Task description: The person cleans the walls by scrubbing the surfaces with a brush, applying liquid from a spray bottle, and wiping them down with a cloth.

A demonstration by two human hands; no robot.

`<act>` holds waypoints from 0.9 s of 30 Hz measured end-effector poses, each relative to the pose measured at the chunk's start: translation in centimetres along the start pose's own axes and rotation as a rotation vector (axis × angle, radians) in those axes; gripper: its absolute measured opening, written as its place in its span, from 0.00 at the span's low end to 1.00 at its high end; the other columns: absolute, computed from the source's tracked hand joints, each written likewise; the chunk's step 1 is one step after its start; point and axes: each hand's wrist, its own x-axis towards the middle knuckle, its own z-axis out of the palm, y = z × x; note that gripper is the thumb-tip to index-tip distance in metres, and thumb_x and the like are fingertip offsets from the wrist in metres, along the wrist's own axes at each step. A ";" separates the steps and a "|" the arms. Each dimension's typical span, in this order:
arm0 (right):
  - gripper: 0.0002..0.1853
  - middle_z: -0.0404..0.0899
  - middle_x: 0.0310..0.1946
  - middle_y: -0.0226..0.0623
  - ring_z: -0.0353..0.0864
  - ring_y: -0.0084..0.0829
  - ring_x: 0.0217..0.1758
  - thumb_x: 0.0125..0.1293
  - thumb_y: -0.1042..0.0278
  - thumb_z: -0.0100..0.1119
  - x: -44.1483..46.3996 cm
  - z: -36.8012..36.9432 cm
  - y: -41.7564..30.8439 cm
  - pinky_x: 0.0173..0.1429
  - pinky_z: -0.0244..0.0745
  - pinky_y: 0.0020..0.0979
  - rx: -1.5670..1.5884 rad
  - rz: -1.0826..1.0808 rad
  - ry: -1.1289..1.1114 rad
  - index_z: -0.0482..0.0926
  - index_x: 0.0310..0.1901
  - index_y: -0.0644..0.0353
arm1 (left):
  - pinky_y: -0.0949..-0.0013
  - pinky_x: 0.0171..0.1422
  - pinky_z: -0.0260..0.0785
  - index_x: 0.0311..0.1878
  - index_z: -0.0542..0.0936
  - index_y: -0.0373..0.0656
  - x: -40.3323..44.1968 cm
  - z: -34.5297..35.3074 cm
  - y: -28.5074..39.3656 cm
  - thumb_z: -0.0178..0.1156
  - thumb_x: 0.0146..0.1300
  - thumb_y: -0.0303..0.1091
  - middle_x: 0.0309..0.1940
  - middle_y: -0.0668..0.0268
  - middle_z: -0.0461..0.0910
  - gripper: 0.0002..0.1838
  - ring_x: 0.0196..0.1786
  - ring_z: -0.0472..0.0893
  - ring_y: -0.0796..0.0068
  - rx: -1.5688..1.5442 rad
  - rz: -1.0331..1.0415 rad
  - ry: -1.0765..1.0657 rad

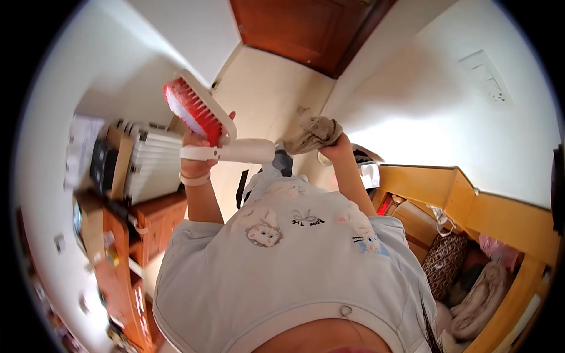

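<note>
My left hand [199,150] is closed around a brush [200,112] with a pale oval back and red bristles, whitish in the middle. Its bristle side faces left, and part of my grip is hidden behind it. A thick white cylinder [247,150] extends rightward from beside that hand, with a white band around the hand; whether it is joined to the brush I cannot tell. On the other side, my right hand [338,148] grips a crumpled grey-brown cloth [315,135], which bunches up and hangs toward the cylinder's end.
Pale floor [268,76] runs ahead to a brown wooden door [294,29]. At right stands a wooden shelf unit [424,176] holding a patterned bag [444,262] and bundled fabric. White stacked cases [154,165] rest on a reddish wooden cabinet [159,220] at left. Walls flank both sides.
</note>
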 end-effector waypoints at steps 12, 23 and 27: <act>0.19 0.70 0.52 0.44 0.67 0.42 0.58 0.68 0.62 0.32 -8.3 -1.6 16.2 0.65 0.59 0.48 0.040 0.576 -0.381 0.68 0.53 0.62 | 0.26 0.67 0.33 0.38 0.82 0.61 -20.0 6.9 6.3 0.55 0.28 0.20 0.55 0.68 0.73 0.29 0.63 0.67 0.66 0.029 0.165 0.168; 0.20 0.74 0.47 0.45 0.74 0.41 0.51 0.68 0.62 0.31 -19.3 -3.1 34.6 0.59 0.68 0.44 -0.257 0.907 -0.526 0.69 0.50 0.67 | 0.60 0.56 0.64 0.42 0.77 0.44 -37.8 7.0 12.1 0.57 0.26 0.21 0.40 0.56 0.77 0.28 0.39 0.77 0.63 0.018 0.288 0.477; 0.21 0.75 0.43 0.47 0.75 0.42 0.49 0.69 0.62 0.28 -23.1 -4.6 44.1 0.56 0.71 0.44 -0.461 0.964 -0.499 0.70 0.47 0.67 | 0.66 0.49 0.68 0.38 0.76 0.42 -48.2 4.7 16.1 0.60 0.26 0.17 0.38 0.54 0.77 0.26 0.42 0.77 0.61 0.156 0.363 0.453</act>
